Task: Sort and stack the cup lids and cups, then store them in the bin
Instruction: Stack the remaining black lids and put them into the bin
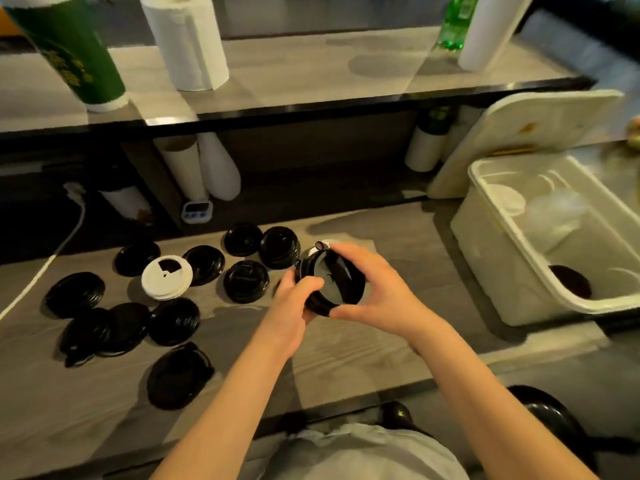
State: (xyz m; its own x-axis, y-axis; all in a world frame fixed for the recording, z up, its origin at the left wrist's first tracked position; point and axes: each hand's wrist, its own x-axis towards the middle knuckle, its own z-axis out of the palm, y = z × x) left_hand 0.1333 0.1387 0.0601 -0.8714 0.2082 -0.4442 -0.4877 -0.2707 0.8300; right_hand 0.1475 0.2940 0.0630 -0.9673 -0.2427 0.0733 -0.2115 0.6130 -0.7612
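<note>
L grip (294, 303), R grip (372, 289) clasp lids (343, 271).

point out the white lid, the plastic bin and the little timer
white round plastic cup lid (166, 278): head view, top face
off-white rectangular plastic bin (491, 258): head view, left outer wall
small white digital timer (196, 210): head view, front face

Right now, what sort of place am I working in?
Probably a cafe or drinks-bar counter. Loose black cup lids cover the worktop, what look like tall stacks of paper cups stand under the raised shelf, and a white storage bin sits open at the right.
</note>
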